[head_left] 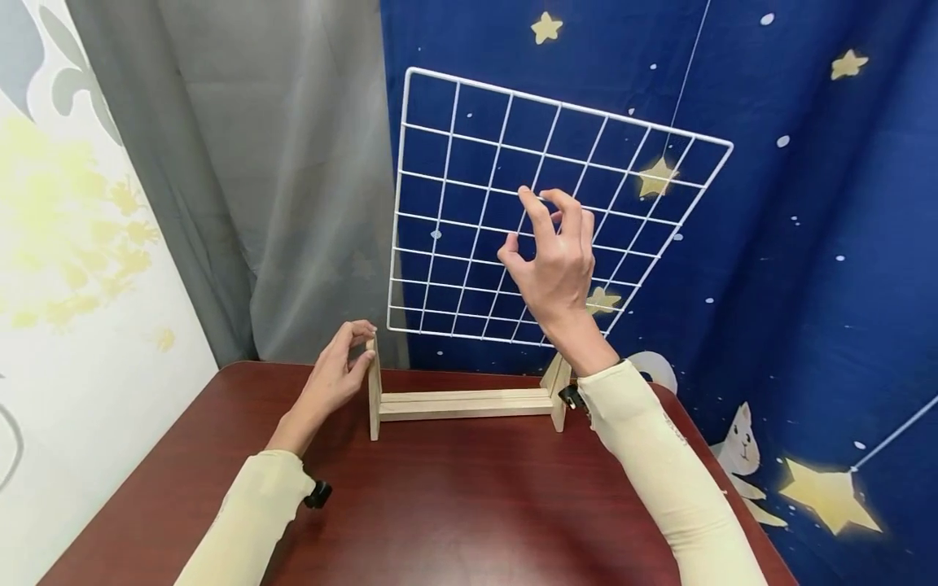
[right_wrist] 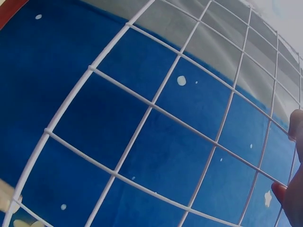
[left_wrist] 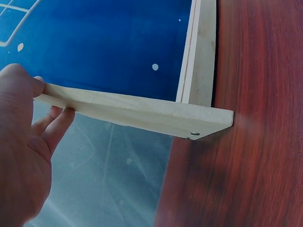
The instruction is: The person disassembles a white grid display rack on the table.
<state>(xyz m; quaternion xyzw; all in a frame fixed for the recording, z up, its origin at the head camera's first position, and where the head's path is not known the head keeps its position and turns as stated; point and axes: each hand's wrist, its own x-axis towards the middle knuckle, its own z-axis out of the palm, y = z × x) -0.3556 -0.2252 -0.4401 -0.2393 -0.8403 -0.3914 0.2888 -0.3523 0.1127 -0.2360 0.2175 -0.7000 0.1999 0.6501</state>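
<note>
A white wire grid panel is held up, tilted, over a pale wooden stand. My right hand grips the panel's wires near its middle, fingers curled at the mesh. In the right wrist view the grid fills most of the picture, with parts of the fingers at the right edge. My left hand pinches the top of the stand's left upright, thumb on one side and fingers on the other. Close up, the upright shows metal screw heads near its foot. The right upright is partly hidden by my right forearm.
The stand is on a reddish-brown table, near its far edge. Behind hang a grey curtain and a dark blue one with stars. A pale patterned wall is at the left.
</note>
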